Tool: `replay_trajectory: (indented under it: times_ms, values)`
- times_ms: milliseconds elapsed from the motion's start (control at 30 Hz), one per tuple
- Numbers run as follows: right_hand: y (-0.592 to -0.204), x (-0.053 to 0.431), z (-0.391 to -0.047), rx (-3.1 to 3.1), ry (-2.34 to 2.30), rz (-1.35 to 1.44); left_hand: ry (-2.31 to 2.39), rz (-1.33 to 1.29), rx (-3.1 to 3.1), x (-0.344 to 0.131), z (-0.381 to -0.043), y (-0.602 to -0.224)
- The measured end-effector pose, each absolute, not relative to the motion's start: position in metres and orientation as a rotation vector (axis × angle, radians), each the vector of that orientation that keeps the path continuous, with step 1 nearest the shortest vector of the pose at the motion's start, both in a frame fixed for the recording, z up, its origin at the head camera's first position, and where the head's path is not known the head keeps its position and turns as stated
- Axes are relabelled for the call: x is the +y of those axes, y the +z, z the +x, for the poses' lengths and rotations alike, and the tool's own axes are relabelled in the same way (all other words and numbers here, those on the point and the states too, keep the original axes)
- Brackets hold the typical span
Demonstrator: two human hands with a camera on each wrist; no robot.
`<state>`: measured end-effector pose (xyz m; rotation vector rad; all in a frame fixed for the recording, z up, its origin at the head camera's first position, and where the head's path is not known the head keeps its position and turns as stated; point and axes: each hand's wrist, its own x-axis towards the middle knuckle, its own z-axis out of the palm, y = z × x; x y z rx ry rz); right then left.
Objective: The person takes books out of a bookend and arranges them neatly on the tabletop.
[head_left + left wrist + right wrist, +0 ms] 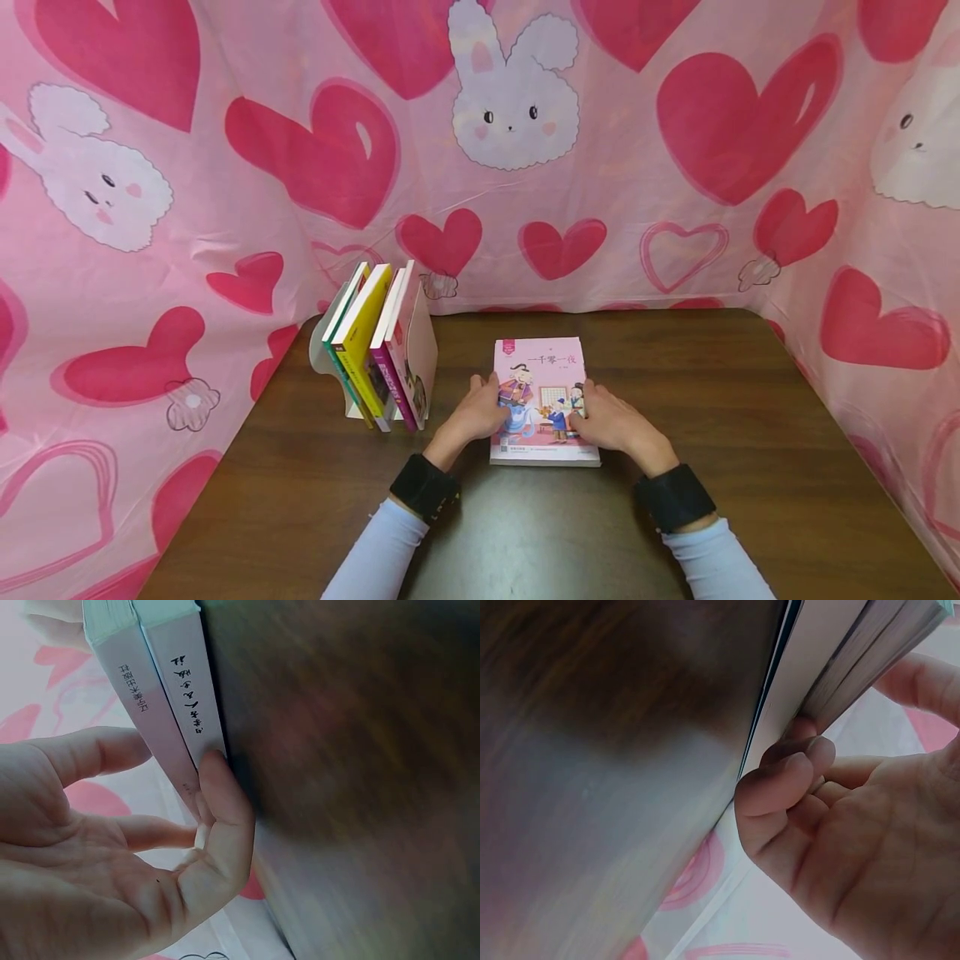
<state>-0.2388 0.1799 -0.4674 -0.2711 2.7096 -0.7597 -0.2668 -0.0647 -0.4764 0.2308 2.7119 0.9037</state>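
A pink picture-covered book [551, 375] lies flat on the table, its cover up. Beneath it is a second book [187, 690], whose white spine shows in the left wrist view. My left hand [474, 414] grips the two stacked books along the spine side, thumb over the top cover and fingers against the spines. On the opposite side, my right hand [618, 425] holds the page-edge side, its thumb on the cover. In the right wrist view curled fingers [776, 784] press at the lower part of the stack.
To the left, a pale book stand [425, 346] holds several upright books, among them a yellow book [365, 325] and a purple-spined book [395, 387]. The brown wooden table [712, 375] reaches back to a pink curtain [615, 158] with hearts and rabbits.
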Motion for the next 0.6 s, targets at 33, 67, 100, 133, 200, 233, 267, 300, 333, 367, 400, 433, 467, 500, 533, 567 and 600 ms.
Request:
replay_trajectory:
  times_ms: [33,67,100,133,200,233,267,300,333,367,400,433,467,500,533,567,600]
  values:
    - [-0.468,0.18,-0.239,2.709,-0.761,-0.274,0.904,0.236,2.716,-0.065,-0.267,-0.477]
    - [-0.468,0.18,-0.239,2.706,-0.762,-0.275,0.905,0.243,2.718,-0.065,-0.266,-0.477]
    - [-0.467,0.181,-0.239,2.707,-0.756,-0.282,0.906,0.25,2.719,-0.065,-0.266,-0.477]
    - [-0.467,0.181,-0.239,2.706,-0.753,-0.285,0.91,0.261,2.722,-0.066,-0.266,-0.477]
    - [-0.466,0.182,-0.239,2.702,-0.747,-0.289,0.914,0.284,2.726,-0.068,-0.265,-0.478]
    - [-0.466,0.182,-0.239,2.699,-0.748,-0.288,0.916,0.296,2.726,-0.069,-0.265,-0.478]
    - [-0.466,0.182,-0.239,2.698,-0.745,-0.288,0.916,0.307,2.726,-0.071,-0.263,-0.479]
    - [-0.465,0.183,-0.239,2.698,-0.742,-0.29,0.921,0.316,2.727,-0.072,-0.262,-0.479]
    - [-0.465,0.183,-0.239,2.698,-0.744,-0.289,0.925,0.327,2.73,-0.075,-0.261,-0.479]
    - [-0.465,0.183,-0.239,2.699,-0.743,-0.292,0.922,0.332,2.731,-0.077,-0.259,-0.479]
    - [-0.465,0.183,-0.239,2.703,-0.74,-0.299,0.925,0.344,2.736,-0.079,-0.257,-0.479]
    - [-0.465,0.183,-0.239,2.705,-0.74,-0.305,0.925,0.355,2.74,-0.082,-0.254,-0.478]
    - [-0.465,0.182,-0.239,2.708,-0.738,-0.31,0.924,0.368,2.747,-0.084,-0.252,-0.478]
    - [-0.465,0.182,-0.239,2.711,-0.736,-0.314,0.916,0.382,2.753,-0.087,-0.249,-0.478]
    - [-0.465,0.182,-0.238,2.713,-0.735,-0.317,0.907,0.396,2.759,-0.09,-0.247,-0.477]
    - [-0.465,0.182,-0.238,2.715,-0.734,-0.319,0.896,0.408,2.763,-0.093,-0.244,-0.477]
    - [-0.465,0.182,-0.238,2.716,-0.735,-0.321,0.89,0.421,2.767,-0.096,-0.242,-0.477]
